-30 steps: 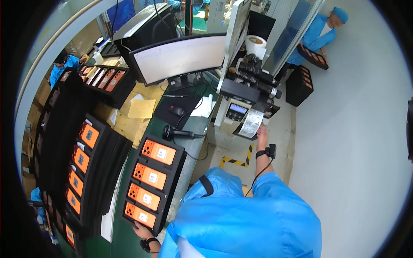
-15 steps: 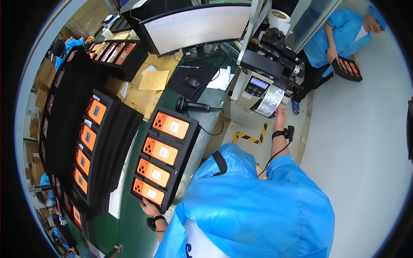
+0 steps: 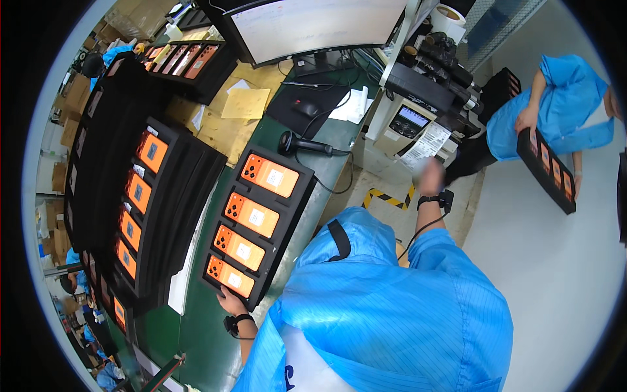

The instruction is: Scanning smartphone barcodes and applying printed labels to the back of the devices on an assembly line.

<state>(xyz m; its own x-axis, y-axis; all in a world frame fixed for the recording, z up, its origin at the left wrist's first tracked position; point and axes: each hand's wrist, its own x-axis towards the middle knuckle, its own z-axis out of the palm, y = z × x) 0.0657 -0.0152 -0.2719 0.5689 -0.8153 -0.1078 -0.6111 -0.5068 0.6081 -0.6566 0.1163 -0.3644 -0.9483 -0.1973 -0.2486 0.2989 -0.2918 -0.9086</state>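
A black foam tray (image 3: pixel 295 219) lies on the green table in front of me. In it sit several orange phones (image 3: pixel 252 214), backs up, each with a white label. My left hand (image 3: pixel 232 302) grips the tray's near end, thumb beside the nearest phone. To the right, a strip of printed white labels (image 3: pixel 426 145) hangs out of a beige label printer (image 3: pixel 396 130). My right hand (image 3: pixel 429 178) is at the strip's lower end, its fingers smeared by motion. Whether they hold the strip cannot be made out.
Stacked black trays with orange phones (image 3: pixel 138 195) stand left. Beyond my tray lie a barcode scanner (image 3: pixel 304 145), a mouse (image 3: pixel 304 108) and a monitor (image 3: pixel 320 29). At right a co-worker in blue (image 3: pixel 555 108) carries a phone tray (image 3: pixel 547 171). Yellow-black tape (image 3: pixel 390 198) marks the floor.
The whole view has shifted slightly. My right hand, sharp at the label strip before, is now blurred there. The co-worker has come closer with the tray. My left hand stays on its tray.
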